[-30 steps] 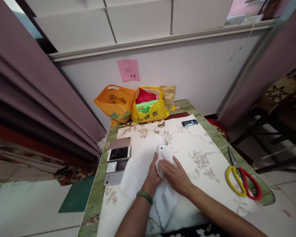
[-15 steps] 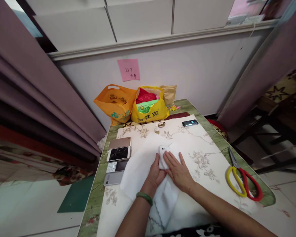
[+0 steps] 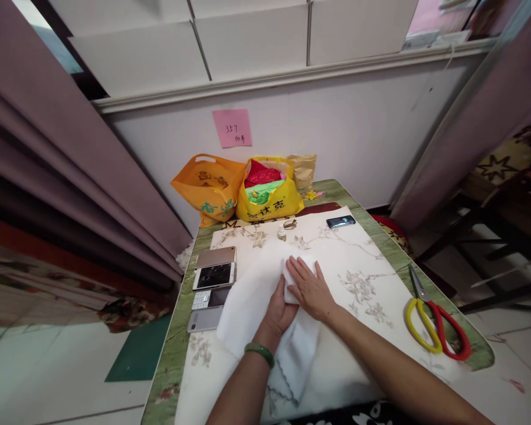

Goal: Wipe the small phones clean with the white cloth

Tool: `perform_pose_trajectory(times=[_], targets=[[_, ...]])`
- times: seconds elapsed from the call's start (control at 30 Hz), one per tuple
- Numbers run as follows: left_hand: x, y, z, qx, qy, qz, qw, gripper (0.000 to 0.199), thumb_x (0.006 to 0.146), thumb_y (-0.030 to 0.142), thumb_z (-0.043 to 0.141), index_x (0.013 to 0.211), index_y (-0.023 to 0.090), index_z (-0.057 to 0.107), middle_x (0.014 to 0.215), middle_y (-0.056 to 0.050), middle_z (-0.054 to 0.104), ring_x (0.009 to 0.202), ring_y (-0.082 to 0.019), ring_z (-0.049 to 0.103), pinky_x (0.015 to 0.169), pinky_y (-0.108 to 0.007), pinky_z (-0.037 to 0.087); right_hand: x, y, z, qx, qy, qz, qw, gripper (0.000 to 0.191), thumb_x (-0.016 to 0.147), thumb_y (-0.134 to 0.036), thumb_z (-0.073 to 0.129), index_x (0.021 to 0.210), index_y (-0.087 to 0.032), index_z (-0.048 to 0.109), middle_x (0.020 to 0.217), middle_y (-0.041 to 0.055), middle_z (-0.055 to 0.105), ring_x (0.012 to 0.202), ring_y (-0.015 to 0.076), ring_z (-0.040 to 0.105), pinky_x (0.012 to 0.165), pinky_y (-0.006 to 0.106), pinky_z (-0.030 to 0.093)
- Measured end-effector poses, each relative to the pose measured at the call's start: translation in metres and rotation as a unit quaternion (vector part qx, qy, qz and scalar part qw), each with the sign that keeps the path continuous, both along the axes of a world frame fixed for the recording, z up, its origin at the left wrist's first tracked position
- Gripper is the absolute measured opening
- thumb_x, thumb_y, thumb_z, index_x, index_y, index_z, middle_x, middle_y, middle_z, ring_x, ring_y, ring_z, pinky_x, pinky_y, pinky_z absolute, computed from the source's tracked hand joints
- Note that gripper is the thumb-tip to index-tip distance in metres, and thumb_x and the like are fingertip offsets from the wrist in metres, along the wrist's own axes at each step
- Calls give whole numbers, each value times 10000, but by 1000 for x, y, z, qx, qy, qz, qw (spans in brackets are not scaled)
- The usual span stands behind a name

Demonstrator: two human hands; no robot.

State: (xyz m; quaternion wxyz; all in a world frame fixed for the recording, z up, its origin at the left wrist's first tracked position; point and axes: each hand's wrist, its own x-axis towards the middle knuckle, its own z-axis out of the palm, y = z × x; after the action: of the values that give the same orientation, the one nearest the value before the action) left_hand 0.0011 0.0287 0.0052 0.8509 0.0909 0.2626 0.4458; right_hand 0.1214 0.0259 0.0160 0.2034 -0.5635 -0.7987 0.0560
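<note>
A white cloth (image 3: 252,301) lies spread over the table in front of me, its near part folded with a wavy edge. My left hand (image 3: 281,310) grips a white phone (image 3: 289,293) from the left and below, thumb along its side. My right hand (image 3: 308,286) lies flat over the phone's back, fingers stretched and the thumb side toward my left hand. Most of the phone is hidden under the right hand and cloth. A green bangle (image 3: 259,353) circles my left wrist.
Left of the cloth lie a gold phone (image 3: 216,257), a cracked white phone (image 3: 215,275), a keypad phone (image 3: 210,298) and a grey phone (image 3: 206,319). Scissors (image 3: 433,321) lie right; a black phone (image 3: 340,221) sits far right. Orange (image 3: 207,186) and yellow bags (image 3: 269,203) stand behind.
My right hand has slid a little up and left across the phone's back, covering the camera corner that showed before. My left hand keeps its grip in the same place.
</note>
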Motion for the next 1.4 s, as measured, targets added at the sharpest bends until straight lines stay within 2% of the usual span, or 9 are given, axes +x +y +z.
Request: perform_pose_trajectory(times=[0.37,0.57,0.8,0.93,1.03,1.1,1.17,1.3,1.4], targets=[[2,-1,4,-8,12,18,1000,439,871,385,579,1231,133,584,1229,-116,645,1230,-232,531,1073,-345,393,16,-2,-28,-46,169,-102,979,529,1010,-367,232,1516,-256,126,1480,80,391,1355,211,378,1121,558,192],[3,0,7,0,-19,24,1000,464,898,443,511,1217,116,593,1221,-128,647,1198,-234,554,1055,-351,408,3,-29,-36,-5,116,-101,988,486,1001,-325,296,1478,-238,290,1480,64,394,1409,251,266,1123,561,191],[-1,6,-6,-16,6,50,999,368,886,397,545,1107,116,636,1024,-95,720,1013,-205,651,1012,-333,437,4,-55,-22,43,118,-48,991,314,973,-228,388,1190,-238,615,1230,57,642,1298,253,454,1120,578,197],[0,6,-5,-20,13,53,998,363,887,411,538,1099,136,644,1007,-82,726,988,-196,656,978,-306,461,12,-67,-6,50,141,20,989,224,937,-210,460,954,-254,679,1067,29,706,1235,250,519,1132,584,151],[2,5,0,-15,20,57,998,374,886,416,535,1136,154,632,1077,-91,711,1057,-215,633,976,-320,466,25,-71,-2,54,201,-31,978,173,906,-277,519,922,-244,688,1159,64,670,1192,273,544,1090,559,267],[2,5,2,-14,15,65,998,384,884,411,542,1173,167,613,1106,-90,703,1104,-217,612,998,-327,453,36,-68,-4,41,285,-113,951,194,885,-346,542,892,-225,693,1171,96,653,1110,279,583,975,487,423],[1,5,2,-17,-5,66,998,413,883,412,546,1205,158,592,1142,-104,687,1152,-223,586,1030,-347,431,47,-64,-8,-3,395,-194,898,256,873,-415,539,871,-201,679,994,96,687,913,252,635,755,379,525],[-4,4,-1,-28,-32,51,998,447,896,405,531,1272,164,543,1293,-124,600,1266,-267,491,1071,-472,376,59,-56,-12,-66,592,-319,737,303,817,-478,574,914,-192,597,593,-34,551,467,133,498,429,237,429],[-6,3,-4,-37,-37,28,998,450,908,420,504,1288,178,528,1349,-121,556,1307,-289,441,1064,-555,349,53,-58,-6,-39,645,-339,684,302,790,-451,608,962,-209,553,586,-68,516,434,105,464,405,205,405]])
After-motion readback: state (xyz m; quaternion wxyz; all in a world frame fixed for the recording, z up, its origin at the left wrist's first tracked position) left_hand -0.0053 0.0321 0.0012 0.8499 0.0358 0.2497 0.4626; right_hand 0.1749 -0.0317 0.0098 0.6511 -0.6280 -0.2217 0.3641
